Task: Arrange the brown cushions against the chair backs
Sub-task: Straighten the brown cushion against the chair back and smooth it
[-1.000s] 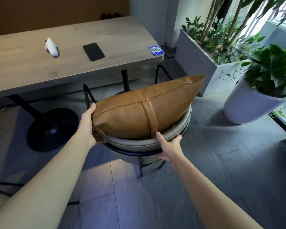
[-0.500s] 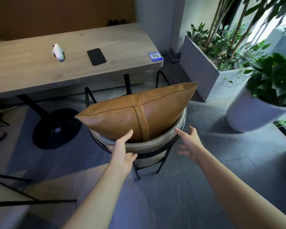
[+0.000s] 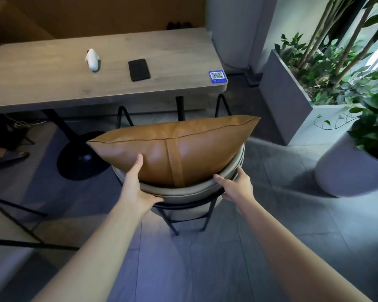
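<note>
A brown leather cushion (image 3: 196, 147) with a centre strap stands on edge inside a round chair, leaning on the curved beige chair back (image 3: 190, 192). It is seen from behind the chair. My left hand (image 3: 136, 186) grips the left part of the back's rim, thumb on the outside and one finger stretched up against the cushion. My right hand (image 3: 236, 186) lies on the right part of the rim with its fingers spread, holding nothing. The chair seat is hidden by the cushion.
The wooden table (image 3: 52, 83) beyond the chair carries a black phone (image 3: 139, 69), a white device (image 3: 92, 59) and a QR sticker (image 3: 217, 76). Its black base (image 3: 81, 158) is left. A grey planter (image 3: 288, 101) and white pot (image 3: 347, 171) stand right. Another chair's frame (image 3: 20, 214) is near left.
My left hand left the cushion's left end and came to the chair back's rim. My right hand lifted off, then settled on the rim's right side. The cushion now sits more level.
</note>
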The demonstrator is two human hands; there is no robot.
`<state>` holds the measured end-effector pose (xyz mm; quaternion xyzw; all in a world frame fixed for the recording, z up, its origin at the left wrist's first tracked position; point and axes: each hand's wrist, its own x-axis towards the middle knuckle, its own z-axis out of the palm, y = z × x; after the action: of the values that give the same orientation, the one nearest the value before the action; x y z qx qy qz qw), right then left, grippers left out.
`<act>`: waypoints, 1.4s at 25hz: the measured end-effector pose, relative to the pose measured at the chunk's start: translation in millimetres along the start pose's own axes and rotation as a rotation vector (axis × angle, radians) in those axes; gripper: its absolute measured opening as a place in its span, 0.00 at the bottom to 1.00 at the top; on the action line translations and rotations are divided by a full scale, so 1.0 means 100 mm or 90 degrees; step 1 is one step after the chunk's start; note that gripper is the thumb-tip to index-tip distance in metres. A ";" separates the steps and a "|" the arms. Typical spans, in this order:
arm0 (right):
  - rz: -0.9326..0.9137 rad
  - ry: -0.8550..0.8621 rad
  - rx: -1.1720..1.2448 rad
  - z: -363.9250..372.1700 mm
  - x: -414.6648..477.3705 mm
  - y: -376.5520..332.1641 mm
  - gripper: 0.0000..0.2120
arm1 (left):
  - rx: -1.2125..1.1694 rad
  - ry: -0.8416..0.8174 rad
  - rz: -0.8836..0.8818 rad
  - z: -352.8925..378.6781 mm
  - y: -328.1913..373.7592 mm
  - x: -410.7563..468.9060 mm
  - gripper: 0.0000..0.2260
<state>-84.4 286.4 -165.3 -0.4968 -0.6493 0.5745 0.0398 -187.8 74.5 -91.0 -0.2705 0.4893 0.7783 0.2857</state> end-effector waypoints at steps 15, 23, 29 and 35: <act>0.035 -0.123 0.057 0.22 0.19 -0.15 0.68 | 0.194 0.188 0.211 0.02 0.22 0.25 0.51; 0.082 -0.105 0.134 0.06 0.39 -0.32 0.47 | 1.298 0.043 0.645 0.90 -0.29 0.02 0.65; 0.099 -0.128 0.150 0.09 0.49 -0.34 0.65 | 1.445 0.141 0.643 0.93 -0.60 0.26 0.68; 0.094 -0.162 0.156 0.00 0.55 -0.29 0.60 | 1.452 0.150 0.660 0.95 -0.63 0.26 0.66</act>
<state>-130.1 328.9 -171.0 -0.4580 -0.5359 0.7088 -0.0246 -174.4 188.4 -112.3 0.2856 0.9533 -0.0945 -0.0276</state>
